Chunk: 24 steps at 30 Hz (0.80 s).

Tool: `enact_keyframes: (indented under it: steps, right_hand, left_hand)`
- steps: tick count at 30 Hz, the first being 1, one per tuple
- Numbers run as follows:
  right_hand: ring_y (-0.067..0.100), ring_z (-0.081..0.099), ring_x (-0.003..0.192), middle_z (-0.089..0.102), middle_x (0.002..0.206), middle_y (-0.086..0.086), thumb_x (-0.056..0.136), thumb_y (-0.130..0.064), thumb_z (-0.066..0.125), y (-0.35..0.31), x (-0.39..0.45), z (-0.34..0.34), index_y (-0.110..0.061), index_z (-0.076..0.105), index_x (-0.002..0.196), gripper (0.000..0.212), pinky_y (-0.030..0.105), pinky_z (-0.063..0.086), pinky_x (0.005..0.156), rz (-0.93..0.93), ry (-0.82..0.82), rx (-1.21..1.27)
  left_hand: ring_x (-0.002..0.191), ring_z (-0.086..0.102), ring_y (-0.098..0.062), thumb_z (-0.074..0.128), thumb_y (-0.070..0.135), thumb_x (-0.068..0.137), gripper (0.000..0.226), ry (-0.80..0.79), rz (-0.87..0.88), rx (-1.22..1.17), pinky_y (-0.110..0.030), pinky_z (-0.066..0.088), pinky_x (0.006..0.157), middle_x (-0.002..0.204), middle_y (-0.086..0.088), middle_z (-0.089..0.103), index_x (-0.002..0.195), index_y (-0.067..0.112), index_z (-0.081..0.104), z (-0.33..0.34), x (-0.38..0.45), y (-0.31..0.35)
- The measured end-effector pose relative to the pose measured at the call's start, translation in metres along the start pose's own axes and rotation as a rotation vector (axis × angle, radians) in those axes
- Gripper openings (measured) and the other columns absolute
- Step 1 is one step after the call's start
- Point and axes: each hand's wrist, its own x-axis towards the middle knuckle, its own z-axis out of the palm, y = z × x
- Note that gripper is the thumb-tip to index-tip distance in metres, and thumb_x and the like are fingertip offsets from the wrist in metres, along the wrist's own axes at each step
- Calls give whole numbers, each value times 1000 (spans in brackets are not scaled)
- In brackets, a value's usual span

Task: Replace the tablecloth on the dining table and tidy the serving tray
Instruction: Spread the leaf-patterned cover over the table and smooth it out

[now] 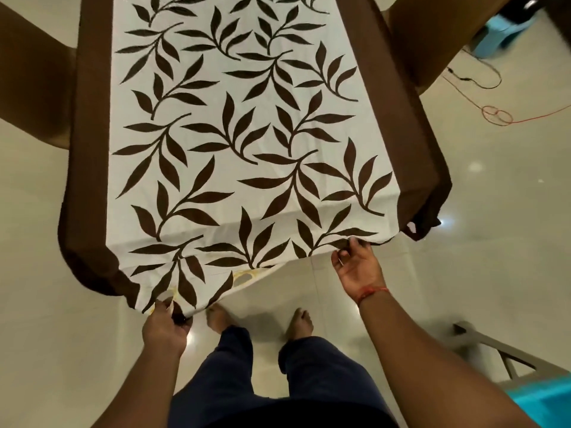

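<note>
With the tablecloth (247, 134) spread over the table at the centre of the frame, the left hand (167, 322) grips its hem and the right hand (355, 261) pinches it, so an uneven pull may drag it crooked.

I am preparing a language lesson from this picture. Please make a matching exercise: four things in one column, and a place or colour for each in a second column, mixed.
Things:
1. left hand
2. right hand
3. red wire
4. tablecloth

Descriptions:
A. lies on the floor, far right
B. white with dark brown leaves and brown side borders
C. holds the near left corner of the cloth
D. pinches the near edge of the cloth, wrist with a red thread

Pairs: 1-C, 2-D, 3-A, 4-B
</note>
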Motion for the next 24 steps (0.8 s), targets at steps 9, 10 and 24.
enact_keyframes:
  steps: [9,10,24]
  right_hand:
    - [18,71,96,75,102,4,95,-32,64,-15,6,-10,-14,68,108,22,38,57,83,-89,37,-573]
    - [18,70,91,75,95,2,95,-33,65,-15,4,-15,-12,70,105,24,39,58,84,-95,41,-721]
    - [26,59,121,55,139,10,95,5,54,36,2,-30,-11,53,133,41,43,51,98,286,-89,-675]
  left_hand:
    - [111,54,-25,52,32,100,40,61,16,63,-38,46,88,137,-5,57,139,23,52,-1,-9,1]
    - [111,54,-25,53,32,99,40,60,13,65,-39,46,88,136,-5,57,138,23,52,0,-9,1]
    - [130,50,-29,47,29,102,41,46,21,111,-39,44,97,140,-8,55,140,14,50,6,-2,-2]
